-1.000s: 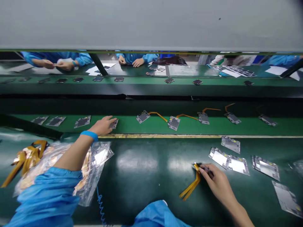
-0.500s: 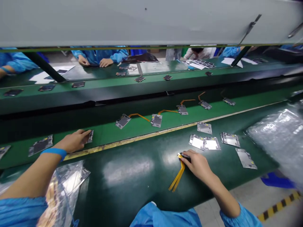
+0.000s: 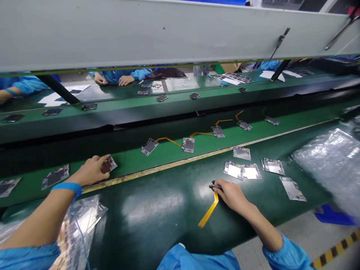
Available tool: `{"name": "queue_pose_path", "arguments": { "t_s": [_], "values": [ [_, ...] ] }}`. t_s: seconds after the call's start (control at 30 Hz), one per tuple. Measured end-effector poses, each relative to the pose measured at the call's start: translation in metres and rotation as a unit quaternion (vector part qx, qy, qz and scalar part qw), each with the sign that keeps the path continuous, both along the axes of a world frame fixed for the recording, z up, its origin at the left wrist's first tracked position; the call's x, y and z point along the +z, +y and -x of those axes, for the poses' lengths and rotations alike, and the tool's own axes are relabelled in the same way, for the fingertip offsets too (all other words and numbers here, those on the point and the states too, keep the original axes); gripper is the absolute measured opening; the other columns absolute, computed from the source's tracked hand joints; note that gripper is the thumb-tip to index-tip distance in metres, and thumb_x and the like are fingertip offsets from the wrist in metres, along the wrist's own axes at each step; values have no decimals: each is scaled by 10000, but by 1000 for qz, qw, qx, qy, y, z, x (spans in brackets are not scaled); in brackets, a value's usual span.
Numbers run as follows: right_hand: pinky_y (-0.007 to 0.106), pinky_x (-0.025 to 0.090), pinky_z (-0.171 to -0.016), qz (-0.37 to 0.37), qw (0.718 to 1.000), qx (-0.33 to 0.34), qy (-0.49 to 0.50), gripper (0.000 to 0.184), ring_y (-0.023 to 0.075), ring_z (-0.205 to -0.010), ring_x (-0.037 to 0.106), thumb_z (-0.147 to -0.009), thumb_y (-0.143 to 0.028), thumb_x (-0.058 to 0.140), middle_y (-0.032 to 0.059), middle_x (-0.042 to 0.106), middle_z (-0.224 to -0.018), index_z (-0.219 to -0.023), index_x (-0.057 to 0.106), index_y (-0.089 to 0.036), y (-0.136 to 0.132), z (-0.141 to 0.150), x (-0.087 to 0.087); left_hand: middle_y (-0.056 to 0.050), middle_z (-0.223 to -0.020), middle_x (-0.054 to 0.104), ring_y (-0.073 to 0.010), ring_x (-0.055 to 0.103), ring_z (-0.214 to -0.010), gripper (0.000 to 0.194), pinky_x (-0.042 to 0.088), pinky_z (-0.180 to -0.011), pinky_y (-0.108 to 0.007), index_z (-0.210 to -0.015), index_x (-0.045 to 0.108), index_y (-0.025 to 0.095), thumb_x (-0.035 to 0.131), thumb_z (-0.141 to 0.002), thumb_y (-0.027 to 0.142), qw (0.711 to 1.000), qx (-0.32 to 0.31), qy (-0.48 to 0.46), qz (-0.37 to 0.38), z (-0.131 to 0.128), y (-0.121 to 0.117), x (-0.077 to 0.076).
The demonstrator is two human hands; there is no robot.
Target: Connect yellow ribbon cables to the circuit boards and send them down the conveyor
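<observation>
At the near edge of the green belt, my left hand (image 3: 89, 171), wearing a blue wrist strap, is closed on a small circuit board (image 3: 112, 162), thumb and fingers at its left side. My right hand (image 3: 230, 193) hovers low over the dark green bench, pinching the connector end of a yellow flex cable (image 3: 208, 215). Its strip hangs down toward me. Something slim and dark shows at these fingertips, too small to make out. Just beyond this hand lie several circuit boards with silvery shields (image 3: 242, 170).
Boards with orange flex cables (image 3: 188, 144) lie along the belt (image 3: 129, 161). Clear plastic bags (image 3: 332, 157) are at right, another bag (image 3: 75, 225) at lower left. Across the line, co-workers' hands (image 3: 126, 80) work beside more boards. A grey panel (image 3: 157, 33) spans the top.
My left hand has shifted slightly right, and more of its board shows. Two cable strips hung apart at my right hand; now a single strip is visible. The view has tilted slightly.
</observation>
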State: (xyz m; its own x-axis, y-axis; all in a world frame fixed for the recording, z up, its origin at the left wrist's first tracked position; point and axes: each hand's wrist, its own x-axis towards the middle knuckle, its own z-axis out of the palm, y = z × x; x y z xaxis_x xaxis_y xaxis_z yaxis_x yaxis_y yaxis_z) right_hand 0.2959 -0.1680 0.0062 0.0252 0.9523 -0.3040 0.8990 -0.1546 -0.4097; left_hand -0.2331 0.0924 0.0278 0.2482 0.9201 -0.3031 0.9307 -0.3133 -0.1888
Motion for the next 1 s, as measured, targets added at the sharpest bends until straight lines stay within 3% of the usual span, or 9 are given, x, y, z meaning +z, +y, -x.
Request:
{"name": "queue_pose_path", "arguments": {
  "t_s": [0.17, 0.33, 0.5, 0.77, 0.9, 1.0],
  "values": [
    [308, 392, -669, -20, 999, 3, 35, 227, 238, -791, 708, -1025, -372, 491, 30, 769, -866, -971, 678, -256, 4, -15, 4, -145, -1148, 576, -310, 608, -1080, 807, 489, -1011, -352, -1514, 425, 15, 581, -787, 329, 989, -70, -121, -42, -35, -16, 9],
    [305, 441, -710, -34, 998, 20, 47, 277, 230, -820, 701, -994, -374, 488, 48, 775, -919, -1001, 735, -248, 11, -21, 18, -137, -1204, 561, -307, 596, -1118, 808, 505, -1020, -395, -1521, 436, 107, 590, -749, 291, 967, -141, -213, -18, -101, -58, 19],
    [320, 473, -750, -45, 997, 24, 65, 292, 220, -819, 679, -969, -348, 479, 64, 764, -950, -1043, 732, -222, 14, -20, 25, -142, -1174, 542, -283, 572, -1078, 749, 530, -964, -402, -1515, 426, 107, 560, -781, 168, 936, -225, -269, -2, -160, -102, 17],
    [321, 496, -779, -76, 988, 20, 136, 295, 227, -874, 681, -977, -406, 519, 81, 750, -995, -1093, 715, -219, 18, -13, 28, -185, -1228, 545, -308, 541, -1128, 649, 524, -958, -422, -1467, 476, 83, 544, -822, 98, 925, -301, -232, 23, -200, -149, -1],
    [289, 438, -682, -36, 987, 33, 156, 256, 201, -749, 644, -969, -415, 547, 45, 726, -837, -935, 696, -209, 25, -1, 31, -193, -1278, 554, -339, 526, -1162, 685, 505, -978, -468, -1502, 451, 93, 588, -832, 141, 936, -300, -177, 47, -209, -167, -3],
    [269, 375, -641, -19, 984, 65, 167, 256, 176, -695, 601, -971, -398, 553, 21, 688, -759, -845, 662, -203, 31, 14, 29, -189, -1229, 583, -352, 530, -1149, 605, 481, -978, -500, -1502, 463, 92, 555, -914, 197, 946, -288, -138, 55, -215, -172, -1]
  ]
}}
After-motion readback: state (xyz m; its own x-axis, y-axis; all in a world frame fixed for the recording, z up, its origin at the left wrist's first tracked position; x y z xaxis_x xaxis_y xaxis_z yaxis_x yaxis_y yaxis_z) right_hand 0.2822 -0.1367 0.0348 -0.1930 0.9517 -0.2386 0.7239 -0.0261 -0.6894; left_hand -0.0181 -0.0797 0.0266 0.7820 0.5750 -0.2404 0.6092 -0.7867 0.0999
